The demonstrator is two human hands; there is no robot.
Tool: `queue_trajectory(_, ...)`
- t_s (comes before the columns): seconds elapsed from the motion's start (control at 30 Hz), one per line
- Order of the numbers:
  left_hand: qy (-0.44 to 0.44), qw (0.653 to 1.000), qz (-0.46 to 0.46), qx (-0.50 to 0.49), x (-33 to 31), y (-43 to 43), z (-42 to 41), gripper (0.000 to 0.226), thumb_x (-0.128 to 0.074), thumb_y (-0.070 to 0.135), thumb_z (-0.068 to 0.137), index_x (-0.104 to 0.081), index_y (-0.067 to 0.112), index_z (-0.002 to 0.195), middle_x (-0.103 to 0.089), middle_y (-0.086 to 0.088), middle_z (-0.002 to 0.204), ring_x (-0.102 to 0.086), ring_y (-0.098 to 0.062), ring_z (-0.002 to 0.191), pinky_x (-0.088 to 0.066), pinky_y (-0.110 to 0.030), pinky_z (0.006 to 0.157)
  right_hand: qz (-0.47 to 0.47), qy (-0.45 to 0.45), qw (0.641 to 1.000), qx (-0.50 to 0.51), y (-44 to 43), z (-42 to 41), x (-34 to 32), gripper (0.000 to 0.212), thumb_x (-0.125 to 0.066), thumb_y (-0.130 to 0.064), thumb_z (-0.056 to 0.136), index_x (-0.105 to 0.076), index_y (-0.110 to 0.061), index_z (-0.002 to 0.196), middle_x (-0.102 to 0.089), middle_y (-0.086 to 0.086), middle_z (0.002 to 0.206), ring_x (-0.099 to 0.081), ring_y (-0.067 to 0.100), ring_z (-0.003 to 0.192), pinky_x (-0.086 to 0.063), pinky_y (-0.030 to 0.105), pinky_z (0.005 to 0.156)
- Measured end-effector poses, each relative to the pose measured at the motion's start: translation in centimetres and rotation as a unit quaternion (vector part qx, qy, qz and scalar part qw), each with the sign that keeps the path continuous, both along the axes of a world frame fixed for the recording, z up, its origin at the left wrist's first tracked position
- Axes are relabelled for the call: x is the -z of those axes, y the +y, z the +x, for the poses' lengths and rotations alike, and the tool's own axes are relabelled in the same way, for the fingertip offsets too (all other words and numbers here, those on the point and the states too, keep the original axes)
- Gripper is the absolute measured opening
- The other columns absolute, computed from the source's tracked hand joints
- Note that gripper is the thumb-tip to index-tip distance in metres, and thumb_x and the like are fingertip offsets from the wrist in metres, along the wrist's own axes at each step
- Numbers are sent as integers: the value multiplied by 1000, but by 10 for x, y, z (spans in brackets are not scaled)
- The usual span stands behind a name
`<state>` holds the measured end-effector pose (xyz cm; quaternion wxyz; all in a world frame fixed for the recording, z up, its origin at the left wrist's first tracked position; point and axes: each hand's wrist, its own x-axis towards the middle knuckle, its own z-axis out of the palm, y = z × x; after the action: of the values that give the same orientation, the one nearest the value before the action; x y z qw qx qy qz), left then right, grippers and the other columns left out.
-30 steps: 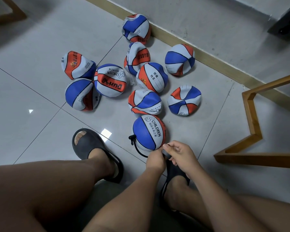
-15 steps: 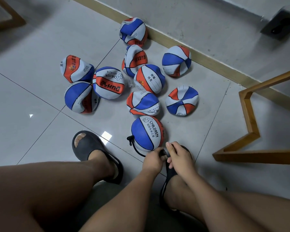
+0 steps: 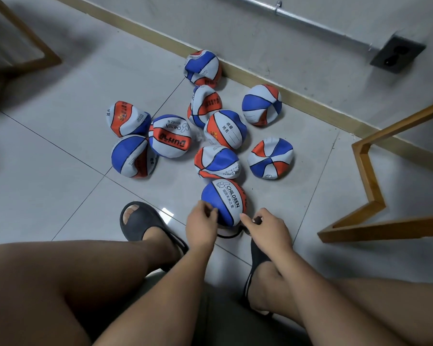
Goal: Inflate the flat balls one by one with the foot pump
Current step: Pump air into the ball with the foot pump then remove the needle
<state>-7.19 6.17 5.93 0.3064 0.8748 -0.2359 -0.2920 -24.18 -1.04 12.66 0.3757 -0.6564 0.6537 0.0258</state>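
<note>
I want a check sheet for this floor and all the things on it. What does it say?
Surface: pale glossy floor tiles.
Job's things: ten balls; nearest ball looks rounder, nine crumpled balls behind it. Pump itself not seen.
Clutter: nothing seen.
Hands: left hand curled against nearest ball, grip unclear; right hand pinches black hose.
Cables: black hose only.
Surroundings: wooden frame, wall pipe, socket box.

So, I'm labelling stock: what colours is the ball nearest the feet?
The ball has blue, white and orange-red panels with black CHILDREN lettering; head view shows it best.
</note>
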Motion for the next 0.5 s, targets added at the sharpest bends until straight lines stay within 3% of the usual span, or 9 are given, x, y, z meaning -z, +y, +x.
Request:
queue_trajectory(0.07, -32, 999, 1, -10, 4, -1, 19, 23, -75, 38, 92, -58, 29, 105, -60, 6, 110, -62, -18, 97, -53, -41, 84, 6, 26, 999, -28, 1, 4, -4, 62, -60, -87, 72, -56, -29, 91, -70, -6, 85, -67, 26, 86, -56, 36, 74)
queue_trajectory(0.13, 18, 999, 29, 4, 10, -3, 30, 41, -74, 44, 95, -55, 21, 123, -54, 3, 123, -59, -19, 102, -50, -39, 88, 3, 47, 998, -47, 2, 6, -4, 60, -66, -83, 73, -56, -31, 100, -71, -5, 91, -68, 27, 89, -55, 36, 74)
queue_trajectory(0.17, 41, 998, 49, 21, 14, -6, 34, 43, -73, 46, 97, -55, 16, 122, -55, 1, 122, -59, -19, 99, -47, -37, 85, 3, 50, 998, -48, 3, 6, -3, 55, -69, -77, 76, -56, -31, 103, -72, -4, 94, -69, 28, 91, -57, 37, 77)
queue_trajectory(0.27, 46, 985, 121, 116, 21, -18, 47, 52, -70, 58, 96, -60, 7, 94, -68, -10, 97, -60, -27, 80, -46, -43, 68, 8, 47, 998, -34, 3, 4, 0, 42, -72, -64, 84, -58, -30, 106, -73, -3, 98, -69, 29, 94, -60, 38, 83)
queue_trajectory(0.37, 76, 958, 191, 201, 22, -25, 56, 75, -57, 74, 96, -69, 0, 91, -75, -15, 88, -70, -33, 85, -56, -46, 80, 8, 42, 999, -30, 1, 2, 1, 39, -73, -60, 85, -59, -30, 105, -70, -6, 94, -69, 29, 95, -59, 37, 82)
queue_trajectory(0.5, 65, 958, 169, 221, 17, -22, 52, 67, -50, 68, 103, -69, 5, 93, -74, -12, 92, -67, -32, 89, -53, -43, 80, -6, 38, 999, -21, -2, 6, -4, 37, -71, -58, 84, -57, -29, 103, -63, -10, 82, -67, 30, 88, -59, 38, 78)
